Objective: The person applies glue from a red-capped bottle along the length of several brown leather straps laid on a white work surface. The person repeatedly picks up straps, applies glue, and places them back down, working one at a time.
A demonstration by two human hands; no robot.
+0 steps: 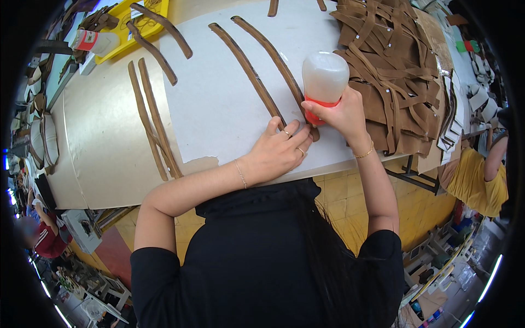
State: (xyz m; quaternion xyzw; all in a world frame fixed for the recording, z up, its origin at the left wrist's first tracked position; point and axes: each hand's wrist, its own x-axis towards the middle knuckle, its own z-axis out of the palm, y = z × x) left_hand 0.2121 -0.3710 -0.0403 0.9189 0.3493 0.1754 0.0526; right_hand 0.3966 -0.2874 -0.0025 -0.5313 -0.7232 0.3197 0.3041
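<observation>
My right hand (342, 113) grips a translucent plastic squeeze bottle (325, 74) with a red band, its broad end up. The bottle's lower end is over the near part of a long curved brown strip (270, 52); my fingers hide whether it touches. My left hand (276, 150) lies with fingers stretched out over the near ends of this strip and a second brown strip (243, 61) to its left. Both strips rest on a white sheet (208, 109) and show dark, shiny stretches along their edges.
At right lies a large heap of brown cut pieces (383, 71). More brown strips (150, 117) lie on the left of the table, beneath a yellow tray (158, 11) and a white-and-red container (95, 41). A person in yellow (473, 177) is at far right, another in dark red (49, 238) at far left.
</observation>
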